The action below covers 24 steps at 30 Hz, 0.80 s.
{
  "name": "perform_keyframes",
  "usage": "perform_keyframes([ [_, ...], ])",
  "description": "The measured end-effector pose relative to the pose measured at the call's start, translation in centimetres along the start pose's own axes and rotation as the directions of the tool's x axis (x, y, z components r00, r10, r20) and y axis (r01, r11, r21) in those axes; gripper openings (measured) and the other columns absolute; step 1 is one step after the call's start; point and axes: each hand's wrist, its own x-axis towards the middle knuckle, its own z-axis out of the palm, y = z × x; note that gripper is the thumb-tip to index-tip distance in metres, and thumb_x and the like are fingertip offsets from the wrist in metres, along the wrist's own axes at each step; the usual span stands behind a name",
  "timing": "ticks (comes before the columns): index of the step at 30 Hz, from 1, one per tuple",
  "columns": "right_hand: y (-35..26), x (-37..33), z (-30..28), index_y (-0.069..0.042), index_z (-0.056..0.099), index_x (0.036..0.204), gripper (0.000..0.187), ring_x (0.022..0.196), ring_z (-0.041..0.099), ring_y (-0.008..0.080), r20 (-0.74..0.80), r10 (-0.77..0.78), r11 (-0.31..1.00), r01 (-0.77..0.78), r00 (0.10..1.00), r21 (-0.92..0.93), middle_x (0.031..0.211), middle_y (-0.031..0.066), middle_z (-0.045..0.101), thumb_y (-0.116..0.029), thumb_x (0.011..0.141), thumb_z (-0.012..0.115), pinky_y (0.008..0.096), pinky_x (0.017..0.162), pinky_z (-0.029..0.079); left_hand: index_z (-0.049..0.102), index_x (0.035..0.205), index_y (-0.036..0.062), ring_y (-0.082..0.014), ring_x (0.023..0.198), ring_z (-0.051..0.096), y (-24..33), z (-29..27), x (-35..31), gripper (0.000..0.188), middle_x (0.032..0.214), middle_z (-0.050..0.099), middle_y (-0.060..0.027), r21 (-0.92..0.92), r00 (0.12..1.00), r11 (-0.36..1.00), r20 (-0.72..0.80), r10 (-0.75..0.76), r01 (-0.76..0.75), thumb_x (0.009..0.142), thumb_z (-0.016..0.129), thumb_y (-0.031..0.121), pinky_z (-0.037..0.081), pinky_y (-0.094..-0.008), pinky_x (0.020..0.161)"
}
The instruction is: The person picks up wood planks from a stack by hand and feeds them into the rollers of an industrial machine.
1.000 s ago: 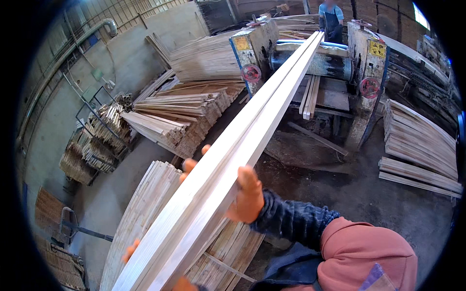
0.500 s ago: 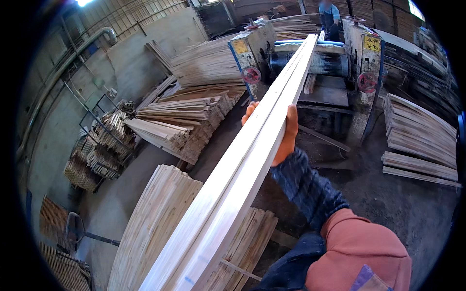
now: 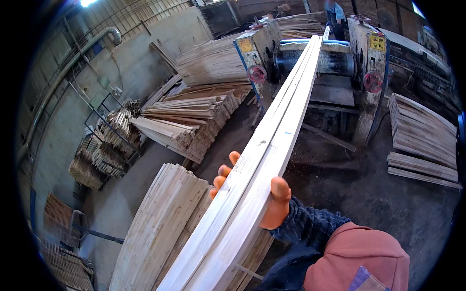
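workshop surroundings fill the head view, with a grey wall [image 3: 155, 41] at the left, a dim floor [image 3: 374, 199] and timber heaped on several sides. two pale planks [image 3: 272, 165] lie side by side, slanting from the lower edge up toward a roller machine [image 3: 364, 92], their far ends overlapping its roller [image 3: 336, 64] in the picture (whether they touch it, i cannot tell). of the hands, the right hand [image 3: 275, 212] cups the pair from beneath, partly closed, fingers curled up along the left side and thumb against the right; the left hand is out of sight, so its grip cannot be told. the step in hand seems to be supporting and aiming the pair; the next move, as i judge it, calls for even support, so that the long pieces neither sag nor slide apart. as for containers, no box or bin can be made out; nearest to one is a metal rack [image 3: 118, 133] holding bundled strips [image 3: 87, 167]. a tall stack [image 3: 160, 218] stands just left of the planks, and a co-worker [image 3: 336, 17] is beyond the machine.
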Motion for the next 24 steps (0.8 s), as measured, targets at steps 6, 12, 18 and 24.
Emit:
perform_keyframes([
  [6, -0.3, -0.5, 0.9, -0.016, 0.034, 0.157, 0.109, 0.139, 0.047, 0.0425, 0.038, 0.107, 0.994, -0.106, 0.994, -0.037, 0.149, 0.0176, 0.050, -0.034, 0.067, 0.092, 0.0614, 0.122, 0.034, 0.046, 0.136, 0.0005, -0.0331, 0.105, 0.062, 0.7, 0.2, 0.3, 0.073, 0.118, 0.061, -0.0172, 0.009, 1.000, 1.000, -0.016, 0.015, -0.014, 0.083, 0.084, 0.034, 0.053, -0.0455, 0.088],
  [12, -4.5, 1.4, -0.2, -0.012, 0.039, 0.153, 0.095, 0.140, 0.046, 0.0427, 0.060, 0.001, 0.997, 0.004, 0.998, -0.080, 0.145, 0.0190, 0.051, -0.036, 0.075, 0.086, 0.0641, 0.120, 0.035, 0.047, 0.137, -0.0010, -0.0336, 0.105, 0.065, 1.3, -1.7, 1.1, 0.076, 0.117, 0.063, -0.0180, 0.081, 0.999, 0.996, -0.023, 0.045, -0.043, 0.081, 0.087, 0.031, 0.056, -0.0453, 0.088],
  [18, -12.4, 5.7, -3.6, -0.006, 0.043, 0.148, 0.094, 0.136, 0.050, 0.0369, 0.091, -0.216, 0.952, 0.231, 0.972, -0.202, 0.139, 0.0196, 0.054, -0.066, 0.082, 0.072, 0.0539, 0.116, 0.044, 0.048, 0.138, -0.0025, -0.0340, 0.105, 0.068, 1.7, -4.1, 1.2, 0.079, 0.116, 0.066, -0.0187, 0.177, 0.996, 0.982, -0.046, 0.078, -0.069, 0.079, 0.090, 0.028, 0.058, -0.0451, 0.087],
  [24, -15.2, 7.5, -6.3, -0.005, 0.033, 0.155, 0.096, 0.135, 0.053, 0.0334, 0.102, -0.304, 0.882, 0.321, 0.947, -0.344, 0.143, 0.0221, 0.054, -0.071, 0.090, 0.059, 0.0485, 0.113, 0.048, 0.018, 0.154, -0.0047, -0.0397, 0.109, 0.062, -7.8, -9.7, -4.8, 0.109, 0.132, 0.052, -0.0259, 0.438, 0.951, 0.854, -0.248, -0.186, 0.281, 0.080, 0.091, 0.029, 0.050, -0.0526, 0.090],
])
